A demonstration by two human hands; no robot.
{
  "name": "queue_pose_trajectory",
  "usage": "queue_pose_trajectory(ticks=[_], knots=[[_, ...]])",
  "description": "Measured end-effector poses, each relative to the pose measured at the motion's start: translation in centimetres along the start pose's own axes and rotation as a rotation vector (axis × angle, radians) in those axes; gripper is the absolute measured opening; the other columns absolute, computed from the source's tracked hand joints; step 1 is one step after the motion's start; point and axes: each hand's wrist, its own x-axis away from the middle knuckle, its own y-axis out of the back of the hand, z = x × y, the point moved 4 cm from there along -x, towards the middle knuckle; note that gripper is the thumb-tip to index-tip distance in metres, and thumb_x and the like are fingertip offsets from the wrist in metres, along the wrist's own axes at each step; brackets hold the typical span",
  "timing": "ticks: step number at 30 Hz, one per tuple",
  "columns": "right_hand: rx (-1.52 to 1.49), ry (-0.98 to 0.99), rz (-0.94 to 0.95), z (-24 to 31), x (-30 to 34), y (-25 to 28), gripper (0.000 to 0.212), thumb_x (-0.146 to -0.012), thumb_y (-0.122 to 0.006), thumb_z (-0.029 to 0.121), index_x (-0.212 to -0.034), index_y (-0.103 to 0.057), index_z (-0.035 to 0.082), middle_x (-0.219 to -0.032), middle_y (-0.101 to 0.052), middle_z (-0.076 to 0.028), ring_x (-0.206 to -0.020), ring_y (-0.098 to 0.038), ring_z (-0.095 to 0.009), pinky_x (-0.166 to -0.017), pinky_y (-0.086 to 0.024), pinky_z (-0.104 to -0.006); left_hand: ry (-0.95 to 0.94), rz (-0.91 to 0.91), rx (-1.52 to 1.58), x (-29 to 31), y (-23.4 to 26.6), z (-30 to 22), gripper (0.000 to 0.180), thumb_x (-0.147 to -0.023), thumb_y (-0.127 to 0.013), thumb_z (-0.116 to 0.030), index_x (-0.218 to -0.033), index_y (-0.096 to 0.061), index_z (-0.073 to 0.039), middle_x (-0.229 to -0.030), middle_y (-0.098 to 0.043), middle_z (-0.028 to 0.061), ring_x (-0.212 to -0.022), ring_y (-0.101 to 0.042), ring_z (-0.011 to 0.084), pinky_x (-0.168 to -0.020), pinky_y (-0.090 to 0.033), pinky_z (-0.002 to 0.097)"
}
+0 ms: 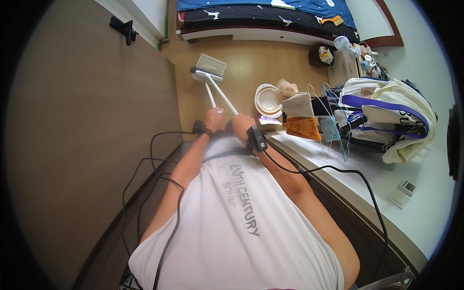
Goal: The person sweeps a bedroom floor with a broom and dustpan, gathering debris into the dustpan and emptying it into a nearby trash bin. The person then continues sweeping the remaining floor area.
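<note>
My right hand (243, 124) is closed round the long white handle of a broom (223, 95), whose head with grey bristles rests against a white dustpan (212, 64) on the floor. Closer to the door, my left hand (213, 119) grips a second white handle, which runs down behind the broom head to the dustpan; the joint is hidden. Greyish matter shows inside the pan, too small to make out. Both wrists carry dark bands, with a black box on the right one.
A brown door (96, 121) stands on the left. Ahead is a bed (261, 19) with an orange brush on it. To the right are stacked white basins (268, 100), hanging bags and cloths (386, 116), a dark bin (321, 56) and a small fan (341, 43). Black cables trail from my wrists.
</note>
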Motion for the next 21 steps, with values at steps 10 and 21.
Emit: queue_pose_trajectory(ticks=[10,21], knots=[[-0.085,-0.153,-0.082,-2.1,2.6,2.6,0.014,-0.088,-0.062,0.007,-0.084,-0.073,-0.001,-0.085,-0.072,-0.019,-0.080,-0.074,-0.033,-0.069,-0.060,-0.0403,0.020,0.052,0.052,-1.6,-0.2,-1.4,0.034,-0.094,-0.061,-0.037,-0.089,-0.067,-0.004,-0.081,-0.066,0.0261,-0.081,-0.063,0.0471,-0.071,-0.049,0.0527],[-0.011,-0.205,-0.078,-3.1,4.3,3.0,0.016,-0.089,-0.060,0.008,-0.086,-0.074,0.001,-0.092,-0.069,-0.019,-0.084,-0.073,-0.032,-0.070,-0.060,-0.0395,0.007,0.018,0.080,-3.6,-3.4,-4.2,0.035,-0.094,-0.063,-0.038,-0.085,-0.067,-0.004,-0.077,-0.066,0.0235,-0.075,-0.063,0.0444,-0.068,-0.049,0.0506]])
